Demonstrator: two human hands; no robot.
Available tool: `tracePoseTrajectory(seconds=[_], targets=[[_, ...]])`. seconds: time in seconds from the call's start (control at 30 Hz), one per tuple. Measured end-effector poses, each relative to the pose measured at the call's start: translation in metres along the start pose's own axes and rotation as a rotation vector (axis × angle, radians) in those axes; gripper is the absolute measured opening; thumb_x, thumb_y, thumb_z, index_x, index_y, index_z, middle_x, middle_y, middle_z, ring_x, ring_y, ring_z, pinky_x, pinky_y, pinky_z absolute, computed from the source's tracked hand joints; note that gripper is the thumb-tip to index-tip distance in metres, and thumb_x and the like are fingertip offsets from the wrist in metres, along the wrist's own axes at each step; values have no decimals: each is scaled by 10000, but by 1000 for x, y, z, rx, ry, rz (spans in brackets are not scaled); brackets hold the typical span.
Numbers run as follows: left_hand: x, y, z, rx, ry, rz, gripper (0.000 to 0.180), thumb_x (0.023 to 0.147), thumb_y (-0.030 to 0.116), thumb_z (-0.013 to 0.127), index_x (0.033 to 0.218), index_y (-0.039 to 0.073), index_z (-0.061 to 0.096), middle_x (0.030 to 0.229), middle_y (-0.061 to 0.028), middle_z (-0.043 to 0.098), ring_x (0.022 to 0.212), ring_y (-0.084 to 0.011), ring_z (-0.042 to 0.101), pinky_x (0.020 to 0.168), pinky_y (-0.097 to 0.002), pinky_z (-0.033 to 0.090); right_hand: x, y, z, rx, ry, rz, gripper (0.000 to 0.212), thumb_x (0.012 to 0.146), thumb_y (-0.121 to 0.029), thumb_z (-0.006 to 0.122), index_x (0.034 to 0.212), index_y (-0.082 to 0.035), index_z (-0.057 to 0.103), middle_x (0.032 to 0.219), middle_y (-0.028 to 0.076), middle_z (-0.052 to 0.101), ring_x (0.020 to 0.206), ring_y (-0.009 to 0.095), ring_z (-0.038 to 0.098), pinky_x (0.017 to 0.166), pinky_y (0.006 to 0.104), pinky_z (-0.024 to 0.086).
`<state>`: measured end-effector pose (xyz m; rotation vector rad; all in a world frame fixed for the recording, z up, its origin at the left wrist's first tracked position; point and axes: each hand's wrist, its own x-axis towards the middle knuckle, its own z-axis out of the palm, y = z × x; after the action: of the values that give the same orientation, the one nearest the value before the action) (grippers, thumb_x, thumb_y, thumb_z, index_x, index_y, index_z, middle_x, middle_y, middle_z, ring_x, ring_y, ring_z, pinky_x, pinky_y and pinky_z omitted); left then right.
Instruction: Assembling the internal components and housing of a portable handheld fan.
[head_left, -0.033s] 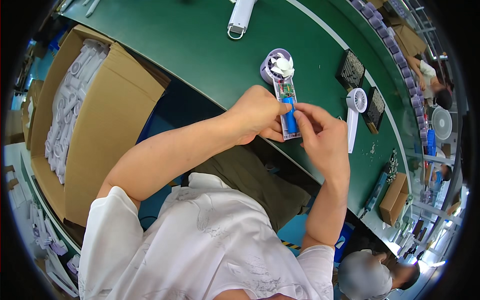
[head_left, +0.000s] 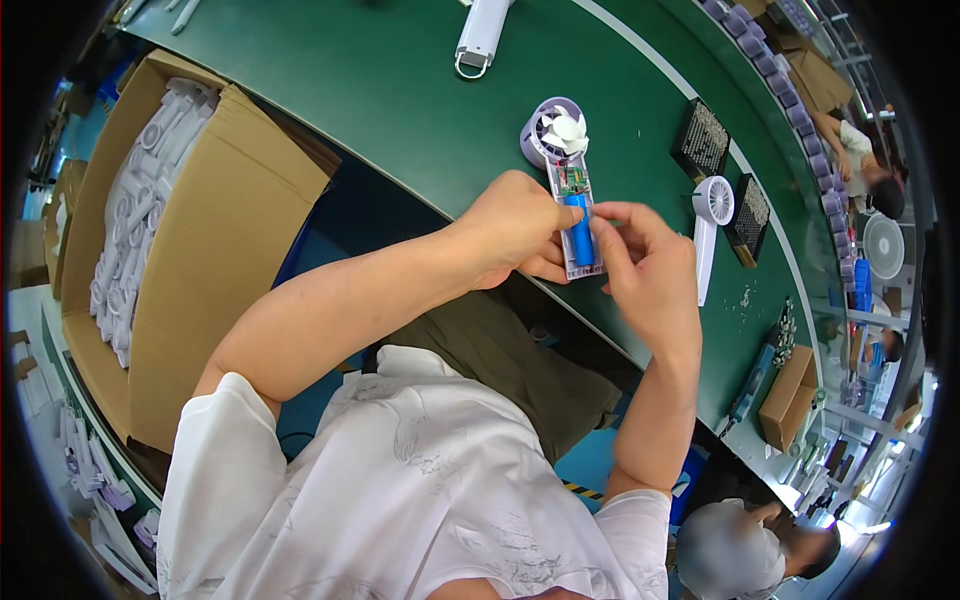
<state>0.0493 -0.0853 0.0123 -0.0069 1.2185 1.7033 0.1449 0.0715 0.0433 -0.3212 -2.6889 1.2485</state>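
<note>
An opened handheld fan (head_left: 553, 135) lies at the table's near edge, its white blades and a small green circuit board (head_left: 573, 181) exposed. In its handle sits a blue cylindrical battery (head_left: 581, 240). My left hand (head_left: 515, 225) grips the handle from the left, thumb pressed on the battery's upper part. At the handle's right edge is my right hand (head_left: 645, 265), thumb and forefinger brought together beside the battery. Whether a small part is between those fingertips is hidden.
A carton (head_left: 200, 270) of white fan parts stands left of the green table (head_left: 400, 110). A white fan (head_left: 713, 205) lies to the right by two black trays (head_left: 702, 140) of small parts. Further right are an electric screwdriver (head_left: 755, 380) and a small cardboard box (head_left: 789, 398).
My right hand has shifted slightly to the right, its fingertips moving off the battery toward the handle's edge. My left hand and the fan stay in place.
</note>
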Motion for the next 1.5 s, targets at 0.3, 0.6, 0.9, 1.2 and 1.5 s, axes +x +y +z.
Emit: tracePoseTrajectory(seconds=[0.3,0.6,0.9,1.2,1.5], targets=[[-4,3,4,56,-15,12,341,1052,118,546,1224,-174,578,1078,-265,716,955,-336,768,810,-431,664,46,-4,-8,164,-83,342,370,926,-298,765,1009,54,687,801,134,757,632,159,723,516,280,576],[-1,1,0,62,-16,10,340,1058,112,536,1236,-175,576,1101,-270,716,983,-342,765,828,-439,662,50,-7,-9,146,-160,355,332,880,-264,810,974,33,695,771,104,745,630,142,716,507,268,565],[1,0,0,53,-8,13,325,1036,110,559,1214,-159,595,1070,-257,710,934,-337,764,788,-440,663,56,-2,-11,201,-193,362,230,876,-153,790,964,38,698,772,101,742,627,140,710,505,270,570],[-1,2,1,66,-15,5,328,1059,119,542,1227,-159,591,1107,-272,719,997,-341,763,843,-445,659,56,-2,-12,150,-202,337,165,886,-99,768,933,45,701,774,102,745,640,140,716,517,269,582],[2,-1,-1,84,-16,4,319,1061,110,532,1221,-160,591,1105,-269,720,995,-332,764,835,-438,662,52,-4,-15,218,-218,309,148,916,-81,743,977,47,697,799,105,753,652,141,724,547,269,595]])
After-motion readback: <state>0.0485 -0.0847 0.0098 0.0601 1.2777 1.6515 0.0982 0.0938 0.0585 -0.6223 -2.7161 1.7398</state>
